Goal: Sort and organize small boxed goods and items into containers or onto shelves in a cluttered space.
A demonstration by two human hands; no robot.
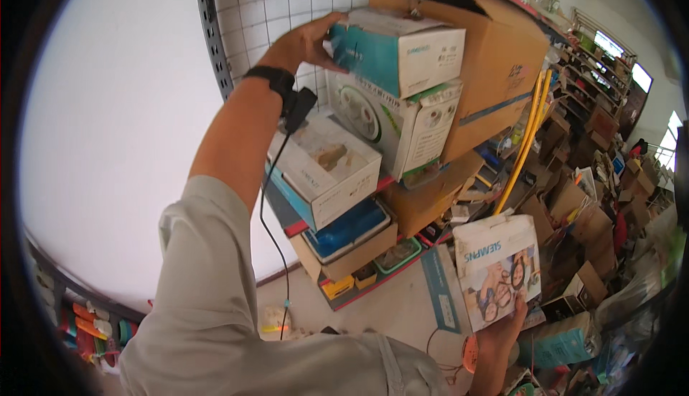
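Note:
My left hand [310, 40] is raised to the shelf and grips the near end of a teal and white box [402, 51] that rests on top of a white box with a round picture [395, 123]. A black band with a hanging cable sits on that wrist. My right hand [506, 328] is low at the right and holds up a white box with a photo of people on its front [495, 267]. Beside the stack stands a large brown carton [495, 58].
A metal rack with a wire grid back [273, 1] holds more boxes, among them a white and blue box [323, 173] and a carton with a blue item [352, 234]. Yellow rods [527, 137] lean at the right. Many cartons crowd the floor at the right. A white wall is at the left.

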